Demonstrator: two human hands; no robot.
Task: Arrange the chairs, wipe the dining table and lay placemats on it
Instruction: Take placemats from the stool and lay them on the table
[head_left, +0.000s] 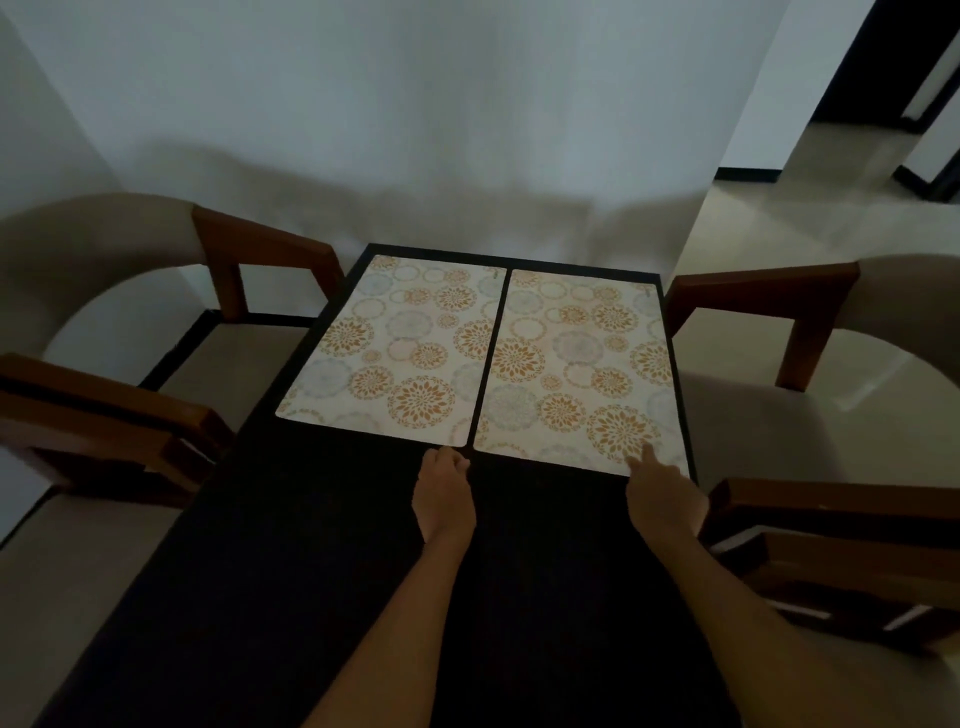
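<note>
Left hand (445, 493) fingers pinch the left placemat (395, 348) near corner; right hand (662, 493) fingers press the right placemat (582, 364), which may skew over the bench (311, 571) edge

Left hand (444, 493) curled, right hand (665, 493) pointing.

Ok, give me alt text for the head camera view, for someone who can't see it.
Two floral placemats, left placemat and right placemat, lie side by side on a dark dining table; the left hand and right hand touch their near edges. Wooden chairs flank the table.
</note>
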